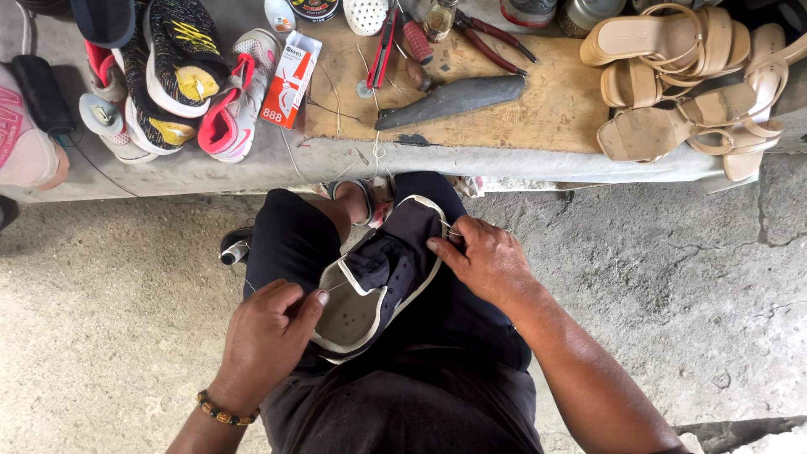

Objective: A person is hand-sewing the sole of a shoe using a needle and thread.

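A dark navy shoe with a white sole edge (382,273) lies across my lap, between my knees. My left hand (269,336) grips the shoe's heel end, thumb pressed against the white rim, with a thin thread running from it. My right hand (483,256) pinches a needle or thread at the shoe's toe-side rim; the tool itself is too small to make out. Both hands touch the shoe.
A low bench (538,160) ahead carries several sneakers (181,80), a small red-and-white box (290,80), a wooden board (555,101) with pliers (496,42), a red-handled tool (382,46), a dark curved sole piece (450,101) and several tan sandals (689,80). Concrete floor lies around.
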